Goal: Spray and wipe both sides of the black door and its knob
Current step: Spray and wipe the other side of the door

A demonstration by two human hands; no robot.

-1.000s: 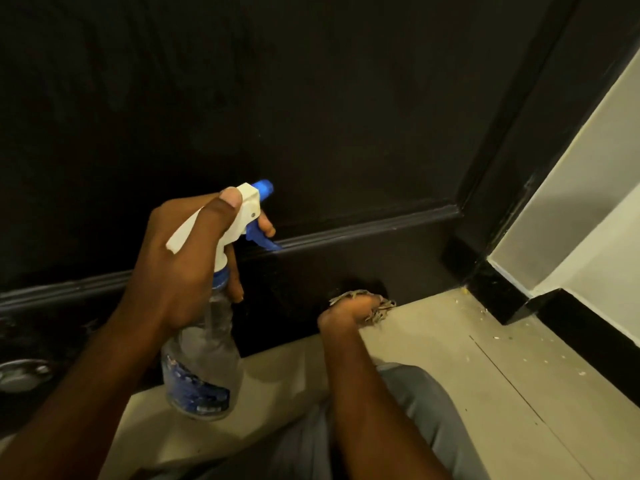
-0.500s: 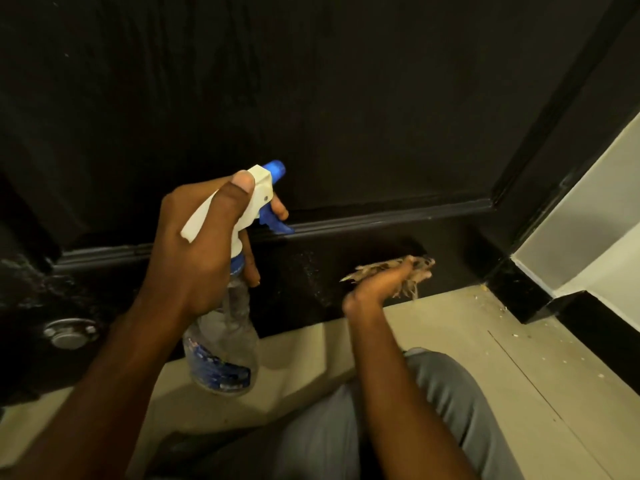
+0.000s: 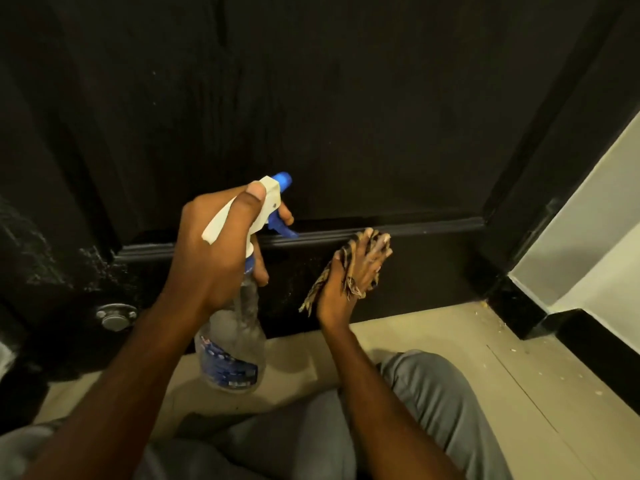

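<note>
Our left hand (image 3: 214, 251) gripped the clear plastic spray bottle (image 3: 232, 348); our right hand (image 3: 349, 275), fingers straight, pressed a striped cloth (image 3: 312, 295) against the black door (image 3: 346, 116).

The black door (image 3: 346, 116) fills the view, matte, with a raised moulding low down. Before it a clear spray bottle (image 3: 232, 348) hangs roughly upright, its blue nozzle toward the door. A striped cloth (image 3: 317, 287) lies against the door just under the moulding.

Door (image 3: 346, 116) black, its lower panel speckled with pale droplets. Bottle (image 3: 230, 341) clear, with a white head, blue nozzle, trigger and label. Cloth (image 3: 313, 292) striped — tan and dark brown. Floor (image 3: 433, 334) beige; wall (image 3: 571, 244) off-white above black skirting (image 3: 595, 341); trousers (image 3: 433, 403) grey.
</note>
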